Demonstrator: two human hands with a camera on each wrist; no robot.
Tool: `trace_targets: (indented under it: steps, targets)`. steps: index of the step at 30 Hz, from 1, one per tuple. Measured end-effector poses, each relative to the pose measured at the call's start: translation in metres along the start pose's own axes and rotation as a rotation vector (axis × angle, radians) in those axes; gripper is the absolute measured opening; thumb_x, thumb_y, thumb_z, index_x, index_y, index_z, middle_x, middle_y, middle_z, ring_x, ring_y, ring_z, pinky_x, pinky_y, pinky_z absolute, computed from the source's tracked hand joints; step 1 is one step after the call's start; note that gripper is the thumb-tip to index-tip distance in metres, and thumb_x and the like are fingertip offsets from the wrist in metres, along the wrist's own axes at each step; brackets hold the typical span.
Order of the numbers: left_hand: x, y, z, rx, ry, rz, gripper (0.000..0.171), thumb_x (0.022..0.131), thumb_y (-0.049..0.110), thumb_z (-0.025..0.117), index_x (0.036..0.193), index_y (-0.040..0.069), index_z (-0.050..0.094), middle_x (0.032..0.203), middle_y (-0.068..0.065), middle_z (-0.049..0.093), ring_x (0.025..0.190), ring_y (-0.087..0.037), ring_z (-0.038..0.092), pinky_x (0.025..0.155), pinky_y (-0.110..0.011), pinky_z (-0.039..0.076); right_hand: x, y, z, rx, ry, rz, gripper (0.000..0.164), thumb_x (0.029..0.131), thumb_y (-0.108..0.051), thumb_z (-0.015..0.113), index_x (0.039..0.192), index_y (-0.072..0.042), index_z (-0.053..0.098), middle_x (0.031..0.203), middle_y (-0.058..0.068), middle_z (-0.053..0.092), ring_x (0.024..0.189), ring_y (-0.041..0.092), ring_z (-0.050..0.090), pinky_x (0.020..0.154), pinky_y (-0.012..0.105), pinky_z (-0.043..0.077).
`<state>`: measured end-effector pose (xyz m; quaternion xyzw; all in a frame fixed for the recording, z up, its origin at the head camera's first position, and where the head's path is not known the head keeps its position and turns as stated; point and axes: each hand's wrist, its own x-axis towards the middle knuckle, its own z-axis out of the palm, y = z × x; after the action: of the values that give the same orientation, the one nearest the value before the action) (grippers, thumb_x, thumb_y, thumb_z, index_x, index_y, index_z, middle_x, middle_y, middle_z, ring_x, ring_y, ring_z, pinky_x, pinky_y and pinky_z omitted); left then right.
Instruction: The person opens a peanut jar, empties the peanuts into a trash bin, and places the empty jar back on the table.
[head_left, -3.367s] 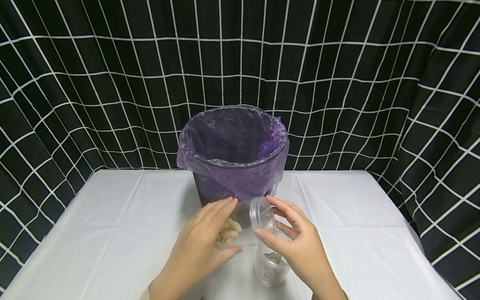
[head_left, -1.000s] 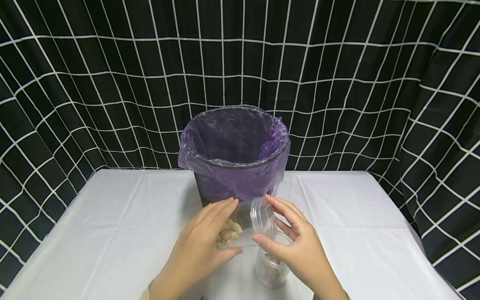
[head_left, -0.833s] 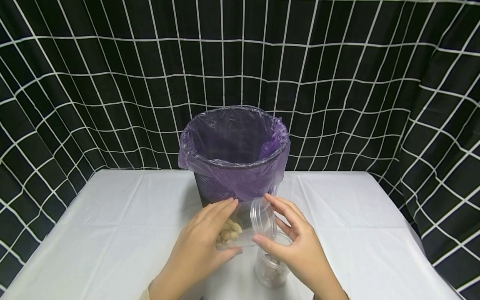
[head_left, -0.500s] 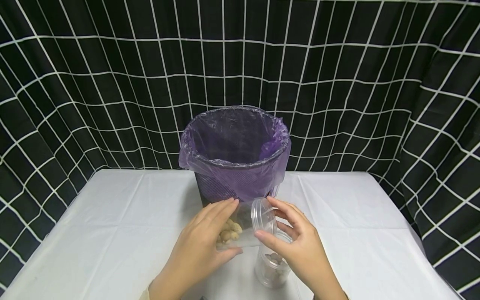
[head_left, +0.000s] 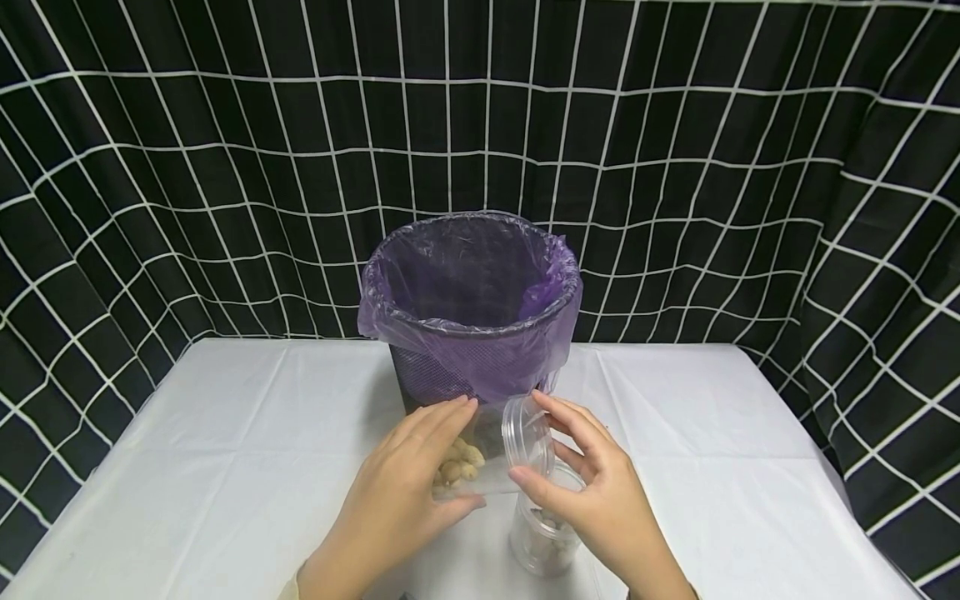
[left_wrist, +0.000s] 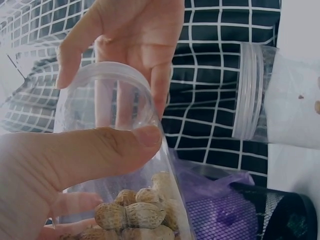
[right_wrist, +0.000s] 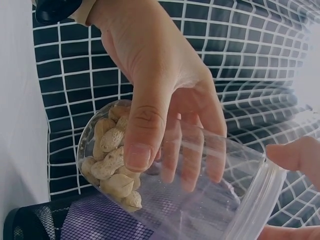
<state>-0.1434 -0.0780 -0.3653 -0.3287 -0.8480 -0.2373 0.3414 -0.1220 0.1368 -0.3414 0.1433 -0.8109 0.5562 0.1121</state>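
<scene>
A clear plastic jar (head_left: 491,467) lies sideways in the air between the hands, with peanuts (head_left: 459,462) gathered at its left end. My left hand (head_left: 397,479) holds the jar's body near that end, its thumb (left_wrist: 100,155) across the wall in the left wrist view. At the other end sits a clear ringed lid (head_left: 525,433). The right hand (head_left: 592,475) grips its rim between thumb and fingers. In the right wrist view the peanuts (right_wrist: 112,155) show through the wall, and the right hand's thumb (right_wrist: 292,155) touches the lid.
A second clear jar (head_left: 543,550) with small brownish pieces stands on the white-covered table (head_left: 247,467), partly behind the right hand. Behind the hands stands a black mesh bin (head_left: 423,375) lined with a purple bag (head_left: 517,354). A black gridded curtain (head_left: 480,108) surrounds the table.
The right hand's thumb and fingers shift slightly back and forth around the lid's rim. The left hand and the jar stay almost still.
</scene>
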Motion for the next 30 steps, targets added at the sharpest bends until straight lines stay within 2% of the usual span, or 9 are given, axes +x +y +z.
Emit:
trace_targets:
  steps: [4, 7, 10, 14, 21, 30]
  targets:
    - [0.0000, 0.0000, 0.0001, -0.003, 0.004, 0.002, 0.094, 0.055, 0.026, 0.097, 0.138, 0.009, 0.056, 0.134, -0.005, 0.064, 0.123, -0.023, 0.060, 0.106, -0.036, 0.051, 0.0002, -0.0005, -0.0004, -0.006, -0.001, 0.010, 0.070, 0.081, -0.017, 0.082, 0.144, -0.020, 0.051, 0.144, -0.005, 0.052, 0.126, -0.001, 0.049, 0.108, 0.040, 0.050]
    - [0.0001, 0.0001, 0.0002, -0.001, 0.009, 0.004, 0.094, 0.055, 0.026, 0.097, 0.138, 0.010, 0.055, 0.134, -0.006, 0.064, 0.122, -0.023, 0.060, 0.106, -0.036, 0.052, 0.0002, -0.0015, -0.0003, -0.003, 0.003, 0.013, 0.072, 0.080, -0.018, 0.083, 0.144, -0.024, 0.050, 0.144, -0.004, 0.052, 0.127, 0.003, 0.049, 0.108, 0.036, 0.050]
    - [0.0002, 0.0002, 0.0003, 0.002, 0.011, 0.004, 0.095, 0.055, 0.026, 0.097, 0.138, 0.010, 0.055, 0.133, -0.006, 0.065, 0.122, -0.023, 0.060, 0.106, -0.036, 0.052, 0.0003, -0.0019, -0.0001, 0.012, 0.012, 0.016, 0.072, 0.080, -0.016, 0.083, 0.144, -0.023, 0.051, 0.144, -0.003, 0.052, 0.128, 0.008, 0.050, 0.108, 0.025, 0.049]
    - [0.0003, 0.0003, 0.0001, 0.002, 0.010, 0.002, 0.094, 0.055, 0.026, 0.097, 0.138, 0.009, 0.055, 0.133, -0.007, 0.065, 0.122, -0.023, 0.060, 0.106, -0.036, 0.051, 0.0007, -0.0021, -0.0002, 0.019, 0.021, 0.041, 0.070, 0.081, -0.016, 0.082, 0.144, -0.022, 0.051, 0.144, -0.004, 0.052, 0.128, 0.008, 0.050, 0.105, 0.014, 0.047]
    - [-0.0001, 0.0002, 0.0000, 0.002, 0.004, -0.002, 0.095, 0.055, 0.026, 0.097, 0.138, 0.010, 0.055, 0.133, -0.007, 0.065, 0.122, -0.023, 0.060, 0.106, -0.037, 0.052, 0.0007, -0.0024, 0.0007, 0.044, 0.023, 0.047, 0.062, 0.082, -0.015, 0.081, 0.139, -0.018, 0.057, 0.140, -0.005, 0.056, 0.124, 0.001, 0.052, 0.103, 0.019, 0.051]
    - [0.0001, -0.0002, 0.0009, -0.002, 0.003, 0.008, 0.095, 0.055, 0.026, 0.097, 0.138, 0.009, 0.055, 0.134, -0.006, 0.064, 0.122, -0.023, 0.060, 0.106, -0.037, 0.052, 0.0012, 0.0010, 0.0006, 0.074, 0.000, -0.018, 0.065, 0.081, -0.009, 0.081, 0.140, -0.013, 0.055, 0.144, 0.008, 0.053, 0.128, -0.001, 0.049, 0.103, 0.012, 0.047]
